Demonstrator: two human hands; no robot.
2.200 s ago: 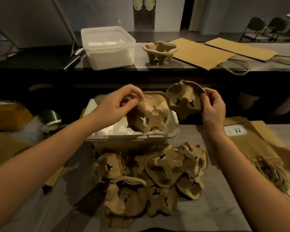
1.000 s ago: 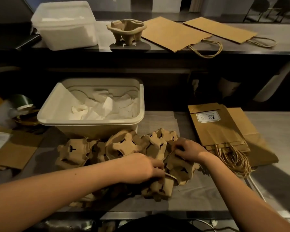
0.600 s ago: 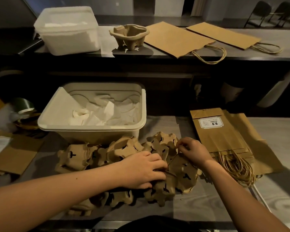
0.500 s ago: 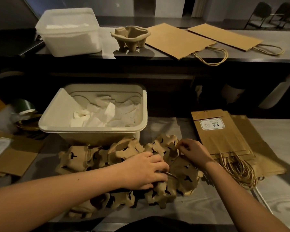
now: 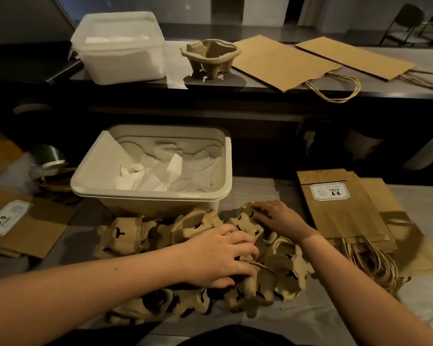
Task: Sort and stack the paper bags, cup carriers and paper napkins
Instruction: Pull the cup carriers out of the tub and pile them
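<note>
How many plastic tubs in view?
2. Far tub on the far counter, left of the lone cup carrier; near tub on the near table, behind the carrier pile, holding loose napkins.

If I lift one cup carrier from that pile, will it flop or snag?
Probably stiff and light: the cup carriers hold their moulded shape in the heap. Likely to snag: they overlap under the left hand and right hand, so neighbours may follow.

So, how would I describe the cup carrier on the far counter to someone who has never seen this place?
Find the dark far counter behind the table. On it, between the white tub and the flat paper bags, stands one cup carrier. Unlike the carriers heaped on the near table, it stands alone and upright.
</note>
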